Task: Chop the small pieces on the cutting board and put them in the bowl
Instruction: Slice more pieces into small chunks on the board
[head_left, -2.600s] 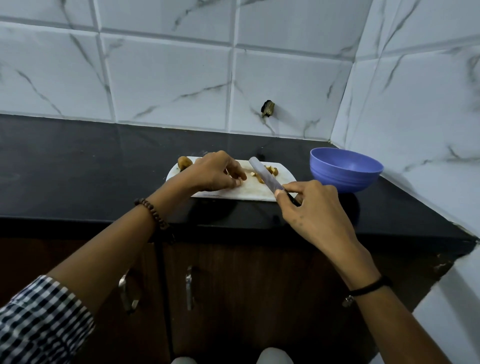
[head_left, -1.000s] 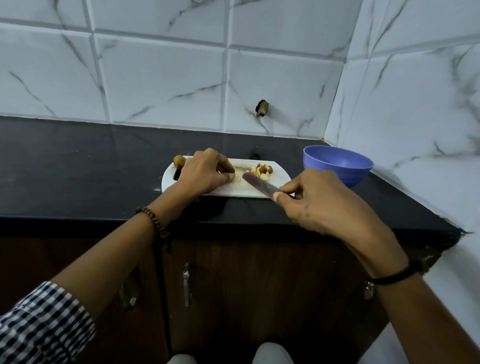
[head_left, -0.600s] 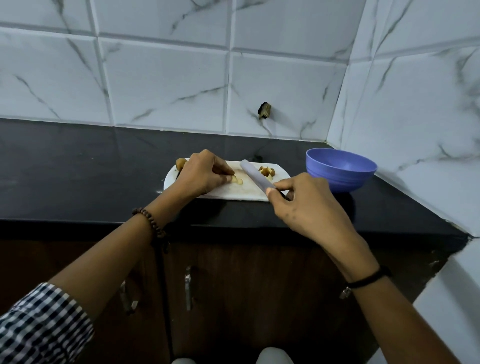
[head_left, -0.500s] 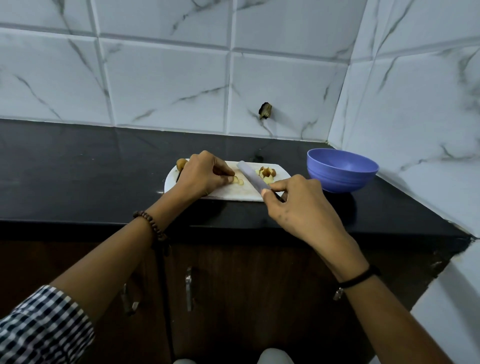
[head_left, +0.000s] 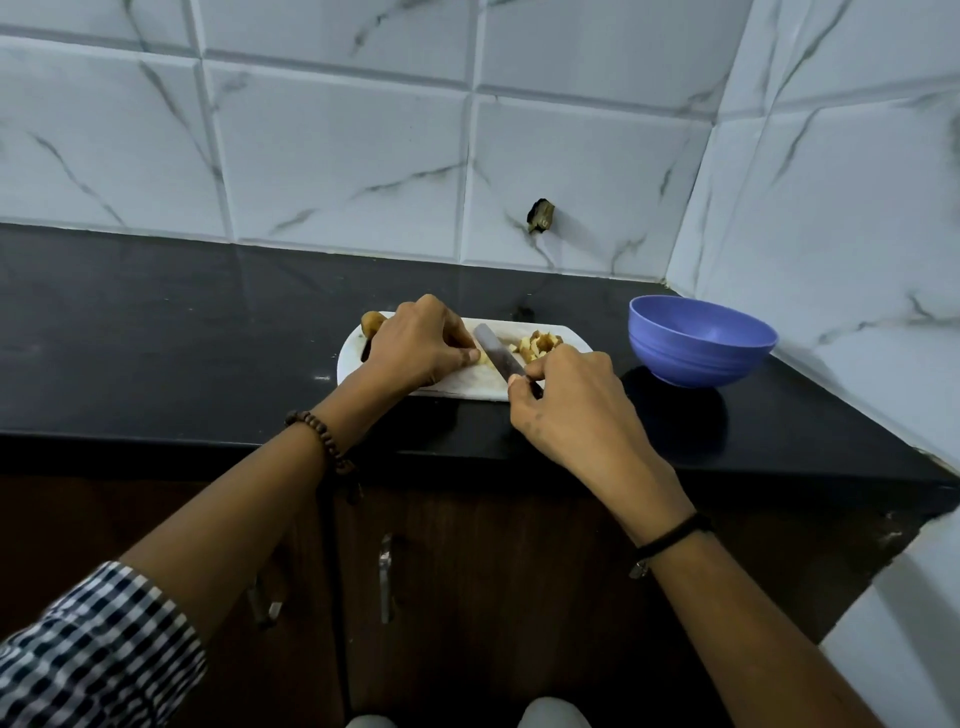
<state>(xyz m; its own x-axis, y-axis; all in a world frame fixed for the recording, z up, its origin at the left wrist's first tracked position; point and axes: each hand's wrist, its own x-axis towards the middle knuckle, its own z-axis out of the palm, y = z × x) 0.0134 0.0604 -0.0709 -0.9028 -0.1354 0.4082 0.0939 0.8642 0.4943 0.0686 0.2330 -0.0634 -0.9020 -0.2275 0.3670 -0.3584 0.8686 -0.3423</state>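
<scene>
Knife (head_left: 497, 354): right hand (head_left: 566, 410) grips it; the blade has edged closer to the pinched piece.
Left hand (head_left: 418, 343): curled, pinching small piece (head_left: 484, 358) on cutting board (head_left: 462, 389).
Chopped pile (head_left: 540, 345): board's 2 o'clock, unmoved.
Bowl (head_left: 701, 340): 3 o'clock of the board, apart, on tabletop (head_left: 156, 338).

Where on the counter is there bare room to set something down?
Bare: the counter left of the board, and the strip between board and wall. Narrower: the gap between board and bowl. Crowded: the board, with left hand, right hand, knife and pieces on it.
</scene>
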